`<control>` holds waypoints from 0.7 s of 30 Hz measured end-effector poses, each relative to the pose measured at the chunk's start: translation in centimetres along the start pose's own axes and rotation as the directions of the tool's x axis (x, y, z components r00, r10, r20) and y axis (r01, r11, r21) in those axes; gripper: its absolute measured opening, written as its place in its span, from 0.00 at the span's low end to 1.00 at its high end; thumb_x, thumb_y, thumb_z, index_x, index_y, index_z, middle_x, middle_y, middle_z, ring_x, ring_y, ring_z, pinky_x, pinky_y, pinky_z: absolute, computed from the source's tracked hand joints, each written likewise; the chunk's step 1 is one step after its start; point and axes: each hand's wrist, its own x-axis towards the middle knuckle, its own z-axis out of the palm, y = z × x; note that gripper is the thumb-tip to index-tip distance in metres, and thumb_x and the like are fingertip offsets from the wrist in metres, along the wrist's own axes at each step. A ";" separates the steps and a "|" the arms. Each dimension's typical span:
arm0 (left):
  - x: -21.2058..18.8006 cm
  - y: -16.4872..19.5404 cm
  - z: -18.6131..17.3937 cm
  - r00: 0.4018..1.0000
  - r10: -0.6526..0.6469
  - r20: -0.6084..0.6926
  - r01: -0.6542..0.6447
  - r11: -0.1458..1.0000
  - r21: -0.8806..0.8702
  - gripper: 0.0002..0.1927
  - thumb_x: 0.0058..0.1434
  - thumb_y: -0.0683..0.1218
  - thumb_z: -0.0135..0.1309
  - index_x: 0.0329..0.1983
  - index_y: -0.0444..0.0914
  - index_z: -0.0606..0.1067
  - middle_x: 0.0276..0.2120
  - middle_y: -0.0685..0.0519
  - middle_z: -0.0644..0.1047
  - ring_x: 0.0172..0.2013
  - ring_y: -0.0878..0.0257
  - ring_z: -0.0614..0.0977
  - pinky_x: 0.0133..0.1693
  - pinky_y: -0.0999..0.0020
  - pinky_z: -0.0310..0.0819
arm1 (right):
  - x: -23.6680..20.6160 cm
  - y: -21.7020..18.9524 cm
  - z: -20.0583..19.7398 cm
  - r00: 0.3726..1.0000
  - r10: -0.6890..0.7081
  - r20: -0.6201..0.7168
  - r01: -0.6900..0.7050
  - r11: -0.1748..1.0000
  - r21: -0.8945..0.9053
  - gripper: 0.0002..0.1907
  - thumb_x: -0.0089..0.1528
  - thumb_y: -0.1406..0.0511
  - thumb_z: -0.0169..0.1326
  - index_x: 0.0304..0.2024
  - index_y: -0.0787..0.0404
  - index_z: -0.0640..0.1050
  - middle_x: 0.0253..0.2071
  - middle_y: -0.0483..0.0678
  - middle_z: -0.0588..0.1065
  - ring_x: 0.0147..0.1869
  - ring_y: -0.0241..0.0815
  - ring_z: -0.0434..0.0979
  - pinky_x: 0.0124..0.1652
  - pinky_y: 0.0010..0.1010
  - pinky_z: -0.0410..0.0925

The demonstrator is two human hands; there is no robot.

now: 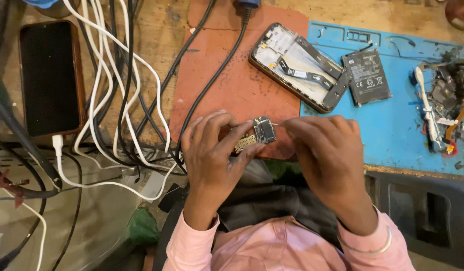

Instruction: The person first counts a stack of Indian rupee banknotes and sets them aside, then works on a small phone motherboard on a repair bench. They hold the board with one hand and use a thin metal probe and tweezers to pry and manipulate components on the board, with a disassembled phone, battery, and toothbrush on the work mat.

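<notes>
My left hand (212, 155) pinches a small phone circuit board (257, 133) by its lower edge, holding it above the near edge of a red-brown mat (227, 75). Beside it, my right hand (329, 150) grips a thin metal tool (278, 124), maybe tweezers, whose tip touches the board's dark shielded part. An opened phone frame (299, 65) with ribbon cables lies tilted behind the hands, across the seam between the red-brown mat and a blue mat (402, 125). A flat black phone battery (366, 76) rests on the blue mat.
A dark phone (50, 78) lies screen-up at the left on the wooden bench. White and black cables (116, 100) tangle between it and the red-brown mat. Small parts and scraps (445, 105) are heaped at the right edge of the blue mat.
</notes>
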 end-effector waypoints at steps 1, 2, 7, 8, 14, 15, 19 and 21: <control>0.1 0.0 -0.1 1.000 -0.005 0.000 0.005 1.000 -0.003 0.20 0.56 0.56 0.66 0.50 0.45 0.81 0.46 0.56 0.75 0.56 0.55 0.75 0.59 0.53 0.59 | -0.2 -0.2 -0.5 0.997 0.068 -0.048 -0.065 0.996 0.066 0.11 0.68 0.73 0.57 0.53 0.62 0.78 0.49 0.46 0.77 0.45 0.45 0.75 0.47 0.37 0.67; 0.3 0.1 -0.2 1.000 -0.005 -0.002 0.005 1.000 -0.008 0.20 0.56 0.55 0.66 0.50 0.45 0.81 0.47 0.56 0.75 0.57 0.54 0.75 0.60 0.53 0.59 | -0.5 -0.4 -1.1 0.983 0.171 -0.066 -0.153 0.963 0.221 0.12 0.68 0.75 0.55 0.54 0.64 0.77 0.50 0.47 0.77 0.46 0.44 0.77 0.48 0.35 0.69; 0.8 0.5 0.0 1.000 0.013 -0.004 -0.013 1.000 -0.003 0.20 0.57 0.57 0.64 0.49 0.44 0.81 0.46 0.55 0.75 0.56 0.54 0.75 0.61 0.52 0.59 | -1.7 -0.3 -3.4 0.869 0.491 -0.050 -0.354 0.690 0.632 0.16 0.66 0.82 0.45 0.55 0.71 0.76 0.52 0.54 0.75 0.52 0.44 0.81 0.53 0.30 0.74; 0.7 0.6 0.0 1.000 0.004 0.014 -0.004 1.000 -0.001 0.20 0.57 0.57 0.64 0.49 0.44 0.81 0.46 0.56 0.75 0.56 0.55 0.75 0.61 0.52 0.59 | -2.0 -0.1 -3.5 0.868 0.494 -0.039 -0.351 0.668 0.656 0.18 0.65 0.82 0.46 0.56 0.70 0.76 0.54 0.54 0.75 0.55 0.44 0.81 0.53 0.29 0.74; 0.3 1.0 0.3 1.000 -0.004 0.008 0.004 1.000 0.025 0.19 0.58 0.58 0.63 0.48 0.45 0.81 0.44 0.56 0.75 0.56 0.55 0.75 0.62 0.51 0.58 | -2.9 1.8 -1.0 0.880 0.474 -0.008 -0.255 0.487 0.835 0.18 0.64 0.81 0.54 0.56 0.71 0.77 0.53 0.55 0.76 0.57 0.46 0.82 0.53 0.31 0.75; 0.2 1.0 0.4 1.000 -0.003 0.010 0.002 1.000 0.029 0.19 0.58 0.57 0.63 0.48 0.45 0.81 0.44 0.56 0.75 0.55 0.55 0.75 0.62 0.51 0.58 | -3.0 2.0 -0.2 0.886 0.462 -0.032 -0.231 0.501 0.834 0.16 0.65 0.80 0.55 0.56 0.71 0.78 0.52 0.55 0.77 0.56 0.46 0.83 0.53 0.31 0.76; 0.1 1.2 0.3 1.000 0.008 0.000 -0.008 0.999 0.040 0.19 0.58 0.57 0.63 0.48 0.45 0.81 0.45 0.56 0.75 0.57 0.54 0.75 0.62 0.51 0.57 | -2.5 3.0 2.0 0.925 0.378 -0.046 -0.224 0.636 0.738 0.12 0.68 0.77 0.55 0.54 0.71 0.80 0.47 0.53 0.79 0.50 0.43 0.83 0.49 0.29 0.76; 0.2 1.2 0.3 1.000 0.009 -0.004 -0.009 0.999 0.043 0.19 0.57 0.57 0.64 0.48 0.45 0.81 0.45 0.56 0.75 0.56 0.54 0.75 0.62 0.51 0.57 | -1.9 3.5 2.8 0.947 0.320 -0.005 -0.199 0.603 0.772 0.11 0.68 0.77 0.55 0.53 0.72 0.80 0.50 0.54 0.76 0.53 0.42 0.80 0.52 0.29 0.75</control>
